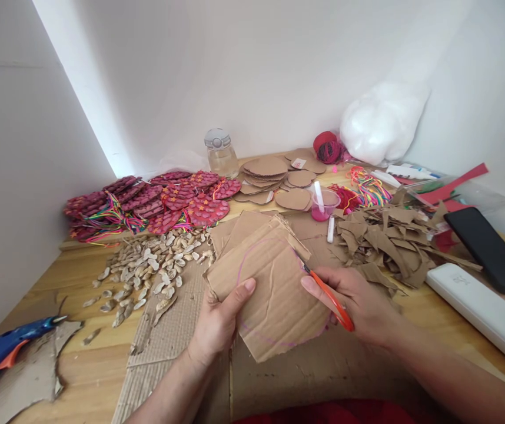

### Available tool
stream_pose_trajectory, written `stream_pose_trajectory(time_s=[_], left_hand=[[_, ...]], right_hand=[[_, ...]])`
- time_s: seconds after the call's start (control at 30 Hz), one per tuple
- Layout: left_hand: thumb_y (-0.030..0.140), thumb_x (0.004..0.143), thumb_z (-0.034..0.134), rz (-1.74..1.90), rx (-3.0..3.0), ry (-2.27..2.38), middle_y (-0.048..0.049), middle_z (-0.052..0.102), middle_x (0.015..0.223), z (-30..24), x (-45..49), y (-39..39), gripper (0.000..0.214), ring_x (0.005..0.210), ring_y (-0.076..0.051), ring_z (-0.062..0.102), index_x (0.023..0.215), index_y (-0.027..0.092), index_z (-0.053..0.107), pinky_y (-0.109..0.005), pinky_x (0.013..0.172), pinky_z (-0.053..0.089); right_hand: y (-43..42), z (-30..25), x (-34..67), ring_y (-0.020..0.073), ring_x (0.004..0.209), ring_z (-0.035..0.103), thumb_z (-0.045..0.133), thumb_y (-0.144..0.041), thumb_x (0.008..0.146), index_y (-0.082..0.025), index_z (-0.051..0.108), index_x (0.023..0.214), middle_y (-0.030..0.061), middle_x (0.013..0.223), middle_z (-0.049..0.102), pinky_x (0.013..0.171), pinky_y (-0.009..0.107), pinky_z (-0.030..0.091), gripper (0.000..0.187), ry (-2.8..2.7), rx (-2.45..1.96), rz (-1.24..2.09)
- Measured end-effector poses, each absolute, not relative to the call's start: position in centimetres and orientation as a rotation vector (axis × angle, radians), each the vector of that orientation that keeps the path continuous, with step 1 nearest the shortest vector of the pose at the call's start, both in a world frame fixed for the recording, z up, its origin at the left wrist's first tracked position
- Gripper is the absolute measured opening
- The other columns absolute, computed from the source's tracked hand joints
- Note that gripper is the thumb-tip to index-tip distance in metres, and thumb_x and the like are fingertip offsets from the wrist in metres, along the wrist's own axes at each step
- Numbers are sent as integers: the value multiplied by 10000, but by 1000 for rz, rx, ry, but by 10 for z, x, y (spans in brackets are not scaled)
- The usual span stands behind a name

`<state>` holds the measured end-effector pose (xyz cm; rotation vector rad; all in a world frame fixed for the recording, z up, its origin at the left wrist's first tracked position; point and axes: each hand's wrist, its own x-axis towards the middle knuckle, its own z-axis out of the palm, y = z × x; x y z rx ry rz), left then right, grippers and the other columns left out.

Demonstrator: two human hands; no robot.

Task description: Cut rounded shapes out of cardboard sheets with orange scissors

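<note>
My left hand (223, 318) grips a piece of cardboard (270, 294) by its left side, thumb on top. A purple curved line is drawn on the cardboard. Orange-handled scissors (329, 297) are in my right hand (358, 300), their blades at the cardboard's right edge, where a strip is partly cut away at the top. Beneath lie more cardboard sheets (235, 231). Peanut shells (164, 265) are scattered to the left of my left hand. Brown cardboard scraps (389, 235) are heaped beyond my right hand.
Cardboard discs (265, 168) are stacked at the back, near a lidded glass jar (221, 154). Decorated red pieces (199, 206) pile up at the back left. A blue glue gun (9, 347) lies at left; a black phone (491, 250) and white oblong case (477, 312) at right.
</note>
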<state>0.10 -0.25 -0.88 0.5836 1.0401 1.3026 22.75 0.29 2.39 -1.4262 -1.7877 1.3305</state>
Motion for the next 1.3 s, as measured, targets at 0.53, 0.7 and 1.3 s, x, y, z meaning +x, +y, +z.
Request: stream_pose_trajectory(time_s=[0.53,0.7,1.3], left_hand=[[309,680,862,1276,616,1041,-129,763,1097,-3,-2,0,775,1062,-337,705,1378,162,557,-441,929,555],[290,704,848,1258,651,1030,-115,768,1081,-6,-5,4,738,1028,-325,718,1373,175,559,-442,927,556],[341,591,903,1290,609,1073,-154,766,1090,1,2,2,814,1106,-381,682,1321,133,608,-487,952,548]], right_hand=[[2,26,226,141,542,517,507,-460,971,-206,544,644,-27,551,553,487,241,306,416,-1977,-1514,1006],[1,25,225,139,525,516,532,-473,956,-205,518,622,-30,527,530,477,236,303,429,-1939,-1535,1015],[5,19,226,140,561,489,582,-591,883,-182,617,717,-29,611,462,483,231,367,442,-1612,-1432,1442]])
